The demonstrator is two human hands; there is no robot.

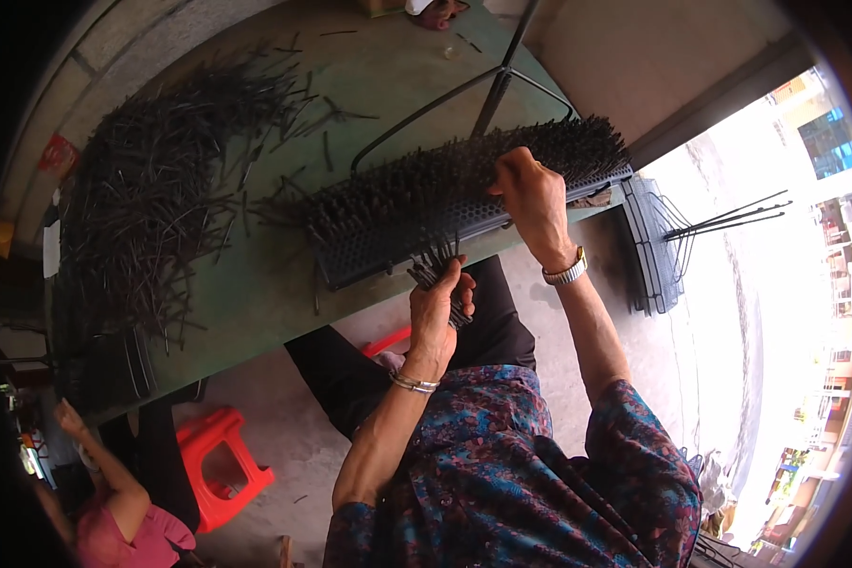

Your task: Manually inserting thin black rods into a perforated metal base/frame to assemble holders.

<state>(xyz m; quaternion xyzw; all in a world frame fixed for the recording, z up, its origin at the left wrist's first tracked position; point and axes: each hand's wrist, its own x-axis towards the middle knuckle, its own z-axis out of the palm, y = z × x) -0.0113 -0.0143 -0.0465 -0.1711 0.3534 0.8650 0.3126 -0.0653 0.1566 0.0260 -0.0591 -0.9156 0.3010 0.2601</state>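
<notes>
My left hand (433, 308) is closed around a bundle of thin black strips (433, 259), whose ends fan out above the fingers. My right hand (535, 194), a metal watch on its wrist, is pinched above a long black perforated panel (355, 256). Any piece between those fingertips is too small or hidden to make out. Dense rows of upright black strips (398, 189) fill the panel's holes, while a band of bare holes runs along the side nearest me. The panel lies at an angle along the table's near edge.
A large heap of loose black strips (151, 180) covers the left of the green table (275, 317). A dark metal frame (495, 99) rises behind the panel. Black racks (651, 246) stand at the right. Near a red stool (220, 464), a person in pink (123, 530) reaches toward the table.
</notes>
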